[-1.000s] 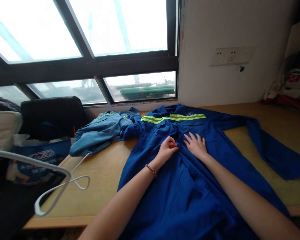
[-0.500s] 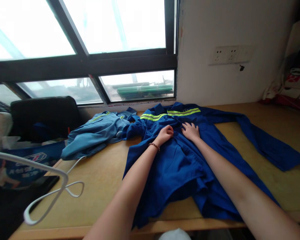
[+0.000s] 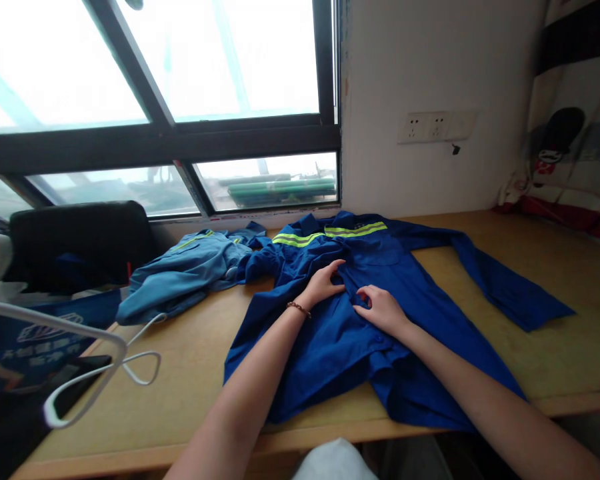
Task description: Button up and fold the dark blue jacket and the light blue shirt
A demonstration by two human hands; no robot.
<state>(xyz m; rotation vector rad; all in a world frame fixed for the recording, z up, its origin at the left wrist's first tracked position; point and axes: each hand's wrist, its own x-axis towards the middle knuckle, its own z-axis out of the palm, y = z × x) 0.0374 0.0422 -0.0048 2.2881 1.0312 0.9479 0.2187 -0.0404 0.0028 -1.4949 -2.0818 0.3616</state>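
As left hand (image 3: 323,283), right hand (image 3: 380,308) touch jacket (image 3: 340,340), bag (image 3: 35,333) lettering blurred.

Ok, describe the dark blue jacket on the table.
The dark blue jacket, workwear cloth with yellow-green reflective stripes across the chest, lies rumpled, front up on the table, one sleeve stretched rightward, hem over the near edge. The left hand rests flat on it; the right hand curls its fingers at its front. A light blue garment touches its other sleeve.
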